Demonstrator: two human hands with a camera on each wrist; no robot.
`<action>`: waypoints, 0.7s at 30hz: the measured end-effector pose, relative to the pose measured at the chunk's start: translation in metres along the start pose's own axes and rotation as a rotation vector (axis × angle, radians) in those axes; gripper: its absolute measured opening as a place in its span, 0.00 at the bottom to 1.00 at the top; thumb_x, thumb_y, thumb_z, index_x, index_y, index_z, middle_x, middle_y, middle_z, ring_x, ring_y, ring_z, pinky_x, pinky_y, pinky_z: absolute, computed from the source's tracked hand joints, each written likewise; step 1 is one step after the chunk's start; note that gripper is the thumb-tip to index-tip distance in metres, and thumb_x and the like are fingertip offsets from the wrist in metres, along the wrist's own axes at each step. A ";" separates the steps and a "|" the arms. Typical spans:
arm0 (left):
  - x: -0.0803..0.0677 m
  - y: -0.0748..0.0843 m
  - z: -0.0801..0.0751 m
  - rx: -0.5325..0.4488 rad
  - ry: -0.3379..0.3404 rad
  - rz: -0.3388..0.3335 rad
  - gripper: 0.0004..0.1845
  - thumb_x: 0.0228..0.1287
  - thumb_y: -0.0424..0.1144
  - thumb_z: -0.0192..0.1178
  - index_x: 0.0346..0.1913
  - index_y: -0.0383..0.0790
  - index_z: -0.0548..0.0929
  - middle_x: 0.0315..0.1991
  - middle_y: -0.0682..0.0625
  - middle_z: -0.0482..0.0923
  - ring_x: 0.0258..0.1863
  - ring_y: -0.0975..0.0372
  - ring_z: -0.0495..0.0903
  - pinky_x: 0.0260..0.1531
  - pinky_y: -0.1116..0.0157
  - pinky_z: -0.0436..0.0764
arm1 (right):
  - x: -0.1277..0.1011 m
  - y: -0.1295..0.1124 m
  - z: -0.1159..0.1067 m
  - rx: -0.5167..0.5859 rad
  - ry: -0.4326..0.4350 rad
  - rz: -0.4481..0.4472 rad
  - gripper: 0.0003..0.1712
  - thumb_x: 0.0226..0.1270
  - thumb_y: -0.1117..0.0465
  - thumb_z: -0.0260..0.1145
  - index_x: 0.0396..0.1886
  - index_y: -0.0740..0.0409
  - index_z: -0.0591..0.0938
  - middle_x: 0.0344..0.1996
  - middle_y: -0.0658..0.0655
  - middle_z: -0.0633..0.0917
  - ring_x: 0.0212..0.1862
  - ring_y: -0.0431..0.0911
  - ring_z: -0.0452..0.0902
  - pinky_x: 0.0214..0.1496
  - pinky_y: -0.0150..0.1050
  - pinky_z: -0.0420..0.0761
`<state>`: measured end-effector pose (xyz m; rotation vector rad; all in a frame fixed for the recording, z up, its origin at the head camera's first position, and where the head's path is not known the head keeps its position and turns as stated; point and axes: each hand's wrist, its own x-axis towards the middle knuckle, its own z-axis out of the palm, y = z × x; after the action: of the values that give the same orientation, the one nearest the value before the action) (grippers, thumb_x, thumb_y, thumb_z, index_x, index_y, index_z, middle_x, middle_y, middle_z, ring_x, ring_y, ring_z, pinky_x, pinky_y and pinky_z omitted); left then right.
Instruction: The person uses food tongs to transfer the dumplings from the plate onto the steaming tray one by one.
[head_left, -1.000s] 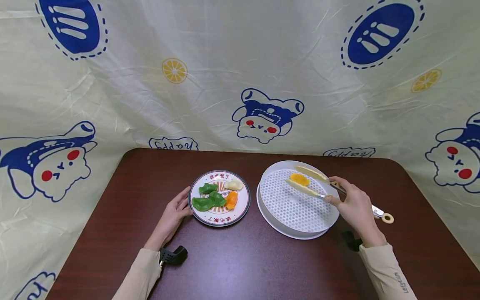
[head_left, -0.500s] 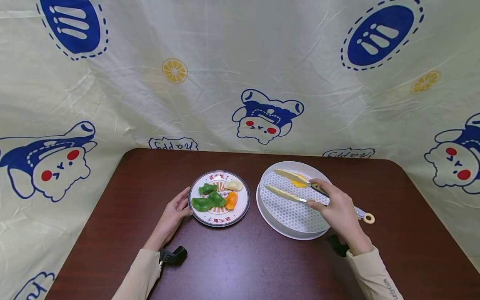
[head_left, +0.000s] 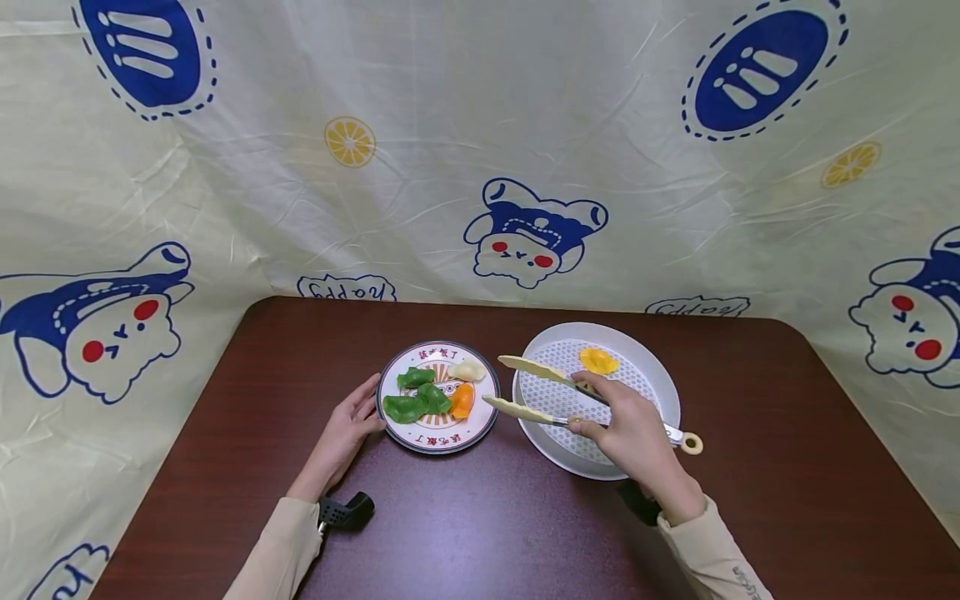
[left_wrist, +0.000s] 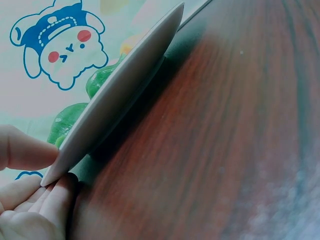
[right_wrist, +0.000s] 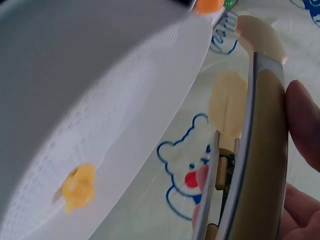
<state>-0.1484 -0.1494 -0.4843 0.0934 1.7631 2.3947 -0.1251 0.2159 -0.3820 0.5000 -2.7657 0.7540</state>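
My left hand (head_left: 347,429) holds the near-left edge of a round white plate (head_left: 480,423), thumb on top and fingers beneath the rim in the left wrist view. Several green dumplings (head_left: 405,408), a white dumpling (head_left: 467,370) and an orange dumpling (head_left: 462,401) lie on it. In my right hand (head_left: 633,433) are tongs (head_left: 536,367) with cream tips, spread apart with nothing between them. Their tips hang by the plate's right edge. A yellow dumpling (head_left: 598,361) lies in the round white steamer basket (head_left: 652,358), behind the tongs.
The dark wooden table (head_left: 480,542) carries the plate and steamer side by side, a narrow gap between them. Beyond its far edge hangs a pale printed sheet (head_left: 420,225). A black wrist camera (head_left: 348,510) sits at my left wrist.
My right hand has moved left with the tongs, away from the yellow dumpling, across the steamer to near the plate. The dumplings and my left hand have stayed put.
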 end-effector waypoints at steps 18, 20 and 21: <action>0.000 0.001 0.001 0.009 0.006 -0.010 0.42 0.52 0.15 0.48 0.73 0.26 0.48 0.73 0.34 0.46 0.70 0.50 0.52 0.52 0.75 0.70 | -0.001 -0.028 0.027 -0.068 -0.013 -0.068 0.34 0.39 0.60 0.80 0.51 0.61 0.82 0.42 0.58 0.85 0.43 0.53 0.80 0.40 0.50 0.78; -0.001 0.002 0.001 0.013 0.007 -0.012 0.42 0.52 0.15 0.48 0.73 0.26 0.48 0.73 0.34 0.46 0.70 0.50 0.52 0.53 0.76 0.70 | -0.001 -0.031 0.028 -0.084 -0.007 -0.068 0.33 0.39 0.60 0.80 0.50 0.61 0.82 0.40 0.58 0.85 0.41 0.53 0.80 0.39 0.50 0.78; -0.001 0.002 0.001 0.016 0.007 -0.013 0.42 0.52 0.15 0.48 0.73 0.26 0.48 0.73 0.34 0.46 0.70 0.50 0.52 0.53 0.76 0.70 | 0.000 -0.033 0.029 -0.093 -0.007 -0.065 0.33 0.39 0.60 0.80 0.50 0.61 0.82 0.40 0.58 0.85 0.40 0.52 0.80 0.38 0.49 0.78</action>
<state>-0.1477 -0.1490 -0.4819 0.0763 1.7802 2.3755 -0.1162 0.1739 -0.3918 0.5720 -2.7609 0.6075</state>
